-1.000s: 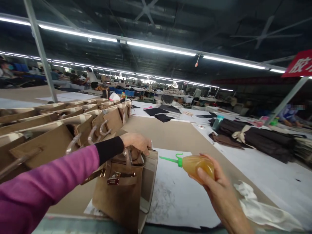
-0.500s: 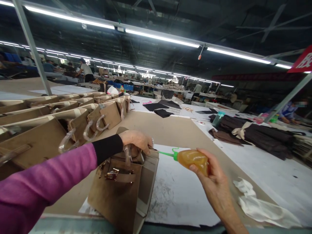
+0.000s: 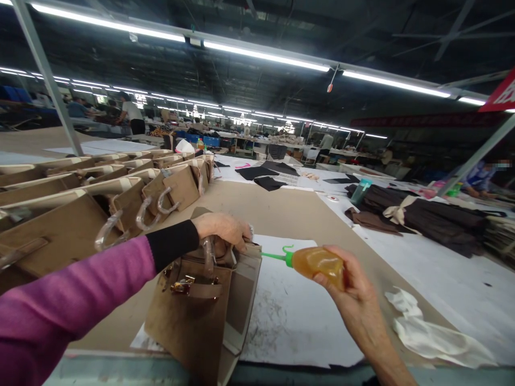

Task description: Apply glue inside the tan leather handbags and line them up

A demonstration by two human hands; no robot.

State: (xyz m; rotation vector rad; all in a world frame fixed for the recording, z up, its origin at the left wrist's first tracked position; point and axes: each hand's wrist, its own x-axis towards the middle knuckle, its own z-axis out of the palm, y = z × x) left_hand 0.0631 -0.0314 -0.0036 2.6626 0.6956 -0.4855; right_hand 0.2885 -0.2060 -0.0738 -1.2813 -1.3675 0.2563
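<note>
Holding | left hand (image 3: 221,228) curled shut over the rim of a tan leather handbag (image 3: 189,316) | right hand (image 3: 354,289) wrapped closed round an amber plastic squeeze bottle (image 3: 317,266), just right of handbag | bottle's long axis near level, green nozzle (image 3: 273,256) pointing left toward handbag, left hand nearer it

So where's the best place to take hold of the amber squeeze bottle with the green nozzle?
Grip the bulging amber body of the squeeze bottle, coming from the lower right, as the right hand does. The body is its widest part and sits in the palm, leaving the thin green nozzle free, pointing left toward the tan handbag.
</note>
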